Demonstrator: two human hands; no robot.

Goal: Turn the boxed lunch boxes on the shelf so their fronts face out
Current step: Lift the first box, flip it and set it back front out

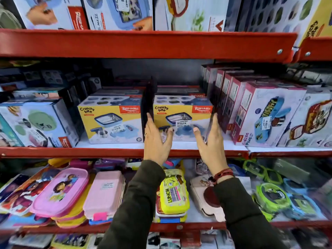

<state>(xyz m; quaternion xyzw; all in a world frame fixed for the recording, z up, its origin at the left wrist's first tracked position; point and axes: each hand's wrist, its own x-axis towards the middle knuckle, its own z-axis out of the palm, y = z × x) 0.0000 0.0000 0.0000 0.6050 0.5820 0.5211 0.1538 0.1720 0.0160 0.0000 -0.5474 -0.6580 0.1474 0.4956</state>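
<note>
Two yellow "Crunchy bite" lunch box cartons stand side by side on the middle red shelf, fronts facing out. My left hand lies along the left side of the right carton, thumb across its front. Along that carton's right side is my right hand, thumb also on the front. Both hands clasp this carton between them. The left carton stands untouched beside it. A dark box edge stands upright between the two cartons.
To the right stands a row of pink-and-white "Kidzee Plus" cartons, angled. A blue-white carton sits at the left. The upper shelf holds more boxes. Loose plastic lunch boxes fill the shelf below my arms.
</note>
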